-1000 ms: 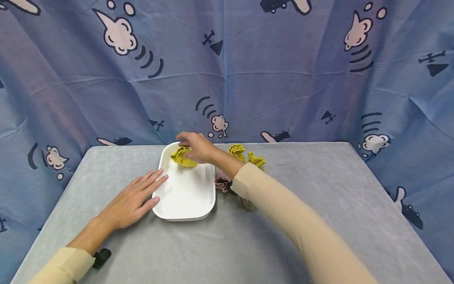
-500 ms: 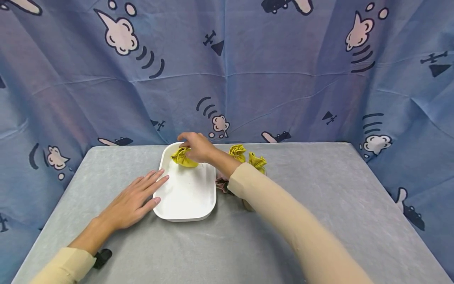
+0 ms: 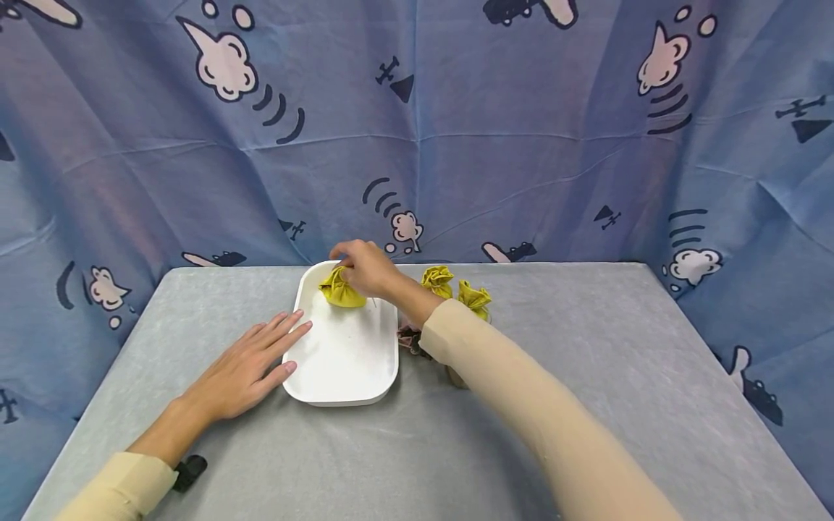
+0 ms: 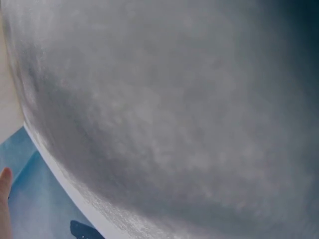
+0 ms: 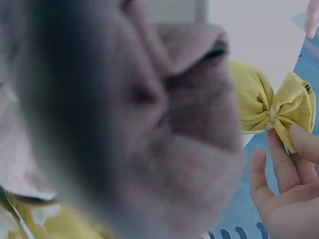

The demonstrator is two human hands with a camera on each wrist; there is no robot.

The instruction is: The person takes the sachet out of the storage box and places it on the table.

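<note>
In the head view my right hand [image 3: 370, 270] pinches the gathered neck of a yellow drawstring pouch [image 3: 344, 292]. The pouch is at the far end of a white tray [image 3: 342, 365], its full body hanging toward the tray floor. The right wrist view shows the fingers [image 5: 285, 167] and thumb at the pouch's ruffled top, beside the tied cord. My left hand [image 3: 246, 370] lies with fingers extended, their tips on the tray's left rim. The left wrist view has mostly grey tabletop, with one finger [image 4: 4, 191] at its lower left edge.
Two more yellow pouches [image 3: 437, 281] [image 3: 474, 298] stand right of the tray, behind the right forearm. Nearer, a pink and dark pouch [image 3: 412, 340] and a brownish one [image 3: 456, 378] are partly covered by the sleeve. A pinkish cloth pouch [image 5: 199, 164] fills the right wrist view's foreground.
The right hand has shifted slightly up, and the yellow pouch's neck is drawn more upright, its body rounder. The left hand stays at the tray's rim.
</note>
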